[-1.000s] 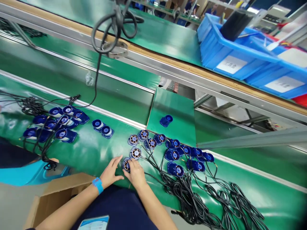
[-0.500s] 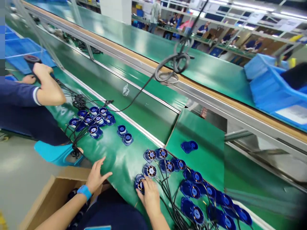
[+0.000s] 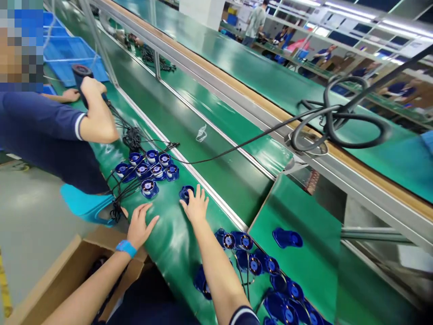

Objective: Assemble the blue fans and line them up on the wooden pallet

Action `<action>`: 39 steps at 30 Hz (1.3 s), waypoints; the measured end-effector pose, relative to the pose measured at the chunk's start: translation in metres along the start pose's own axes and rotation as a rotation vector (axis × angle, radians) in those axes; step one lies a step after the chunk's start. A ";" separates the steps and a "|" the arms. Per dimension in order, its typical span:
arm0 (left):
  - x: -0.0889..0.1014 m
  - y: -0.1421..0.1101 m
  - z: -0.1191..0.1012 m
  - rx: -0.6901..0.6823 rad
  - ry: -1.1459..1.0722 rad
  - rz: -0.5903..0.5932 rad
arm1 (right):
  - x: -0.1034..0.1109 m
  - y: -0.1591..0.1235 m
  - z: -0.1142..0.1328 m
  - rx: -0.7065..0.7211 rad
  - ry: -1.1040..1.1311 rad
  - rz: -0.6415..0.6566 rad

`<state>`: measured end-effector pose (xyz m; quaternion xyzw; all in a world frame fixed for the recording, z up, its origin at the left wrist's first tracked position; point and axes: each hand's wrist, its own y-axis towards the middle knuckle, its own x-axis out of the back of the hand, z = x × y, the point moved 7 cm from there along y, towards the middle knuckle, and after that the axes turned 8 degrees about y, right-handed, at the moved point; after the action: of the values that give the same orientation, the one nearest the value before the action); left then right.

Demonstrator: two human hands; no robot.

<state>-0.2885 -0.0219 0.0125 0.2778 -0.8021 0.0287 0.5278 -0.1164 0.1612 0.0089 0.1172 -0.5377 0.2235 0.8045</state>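
My right hand [image 3: 196, 207] reaches out over the green bench mat, fingers spread. Its thumb and forefinger are at a small blue fan unit [image 3: 185, 193], a dark blue housing with a round motor; the palm and fingers hide part of that spot, and a firm grip does not show. Near the bench's front edge, my left hand [image 3: 140, 225] hovers with its thumb apart from the fingers and nothing in it. Left of the right hand sits a cluster of similar fan units [image 3: 149, 187] with black cables. Another fan unit [image 3: 202, 282] lies partly behind my right forearm.
More wired fan units [image 3: 255, 264] line the right of the bench, and one housing [image 3: 287, 238] lies on a green board. A cardboard box [image 3: 72, 266] stands below left. A co-worker [image 3: 43, 117] holds a dark tool at far left. A coiled black cable [image 3: 333, 122] hangs ahead.
My right hand has left the fan unit near the front edge and moved forward and left to the separate fan units. My left hand stays near the edge. The view has shifted.
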 end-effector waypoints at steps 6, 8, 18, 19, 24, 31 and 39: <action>-0.026 -0.017 0.014 0.062 -0.103 0.106 | -0.013 -0.015 -0.025 -0.063 0.018 0.076; -0.035 -0.020 0.017 0.081 -0.115 0.156 | 0.009 -0.019 -0.045 -0.102 0.043 0.017; -0.008 0.006 0.038 0.119 0.057 0.016 | 0.141 -0.125 -0.285 -0.712 -0.177 -0.288; 0.000 0.010 0.044 0.141 0.100 -0.032 | 0.141 -0.137 -0.303 -0.720 -0.213 -0.293; 0.040 0.036 0.089 0.300 0.260 -0.228 | 0.154 -0.158 -0.327 -0.578 -0.412 -0.612; 0.071 0.091 0.169 0.441 0.191 -0.204 | 0.083 -0.003 -0.095 0.144 -0.105 -0.256; 0.038 0.197 0.182 0.164 0.229 0.193 | -0.029 0.161 0.168 0.383 0.059 0.057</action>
<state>-0.5443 0.0664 0.0141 0.2364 -0.7548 0.1760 0.5860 -0.3406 0.2230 0.0403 0.2463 -0.4647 0.3477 0.7762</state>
